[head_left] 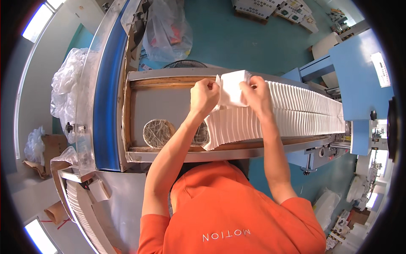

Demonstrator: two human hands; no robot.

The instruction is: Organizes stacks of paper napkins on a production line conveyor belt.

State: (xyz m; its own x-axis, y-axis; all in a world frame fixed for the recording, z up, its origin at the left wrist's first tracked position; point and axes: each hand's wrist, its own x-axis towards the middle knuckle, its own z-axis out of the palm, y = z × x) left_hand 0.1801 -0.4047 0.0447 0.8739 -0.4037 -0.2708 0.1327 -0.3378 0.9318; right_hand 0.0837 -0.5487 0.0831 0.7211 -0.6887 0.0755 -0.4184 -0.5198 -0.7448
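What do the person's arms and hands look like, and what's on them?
Both the left hand and right hand are ungloved, with no watch or bracelet visible. The forearms are uncovered, and short, plain orange sleeves cover the upper arms.

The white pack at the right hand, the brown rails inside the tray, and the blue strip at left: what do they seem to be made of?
White pack: probably paper or nonwoven cloth; it looks matte, with a soft surface. Brown rails: likely wood, worn, judging by their uneven brown tone. Blue strip: perhaps plastic or rubber; smooth, with a slight sheen.
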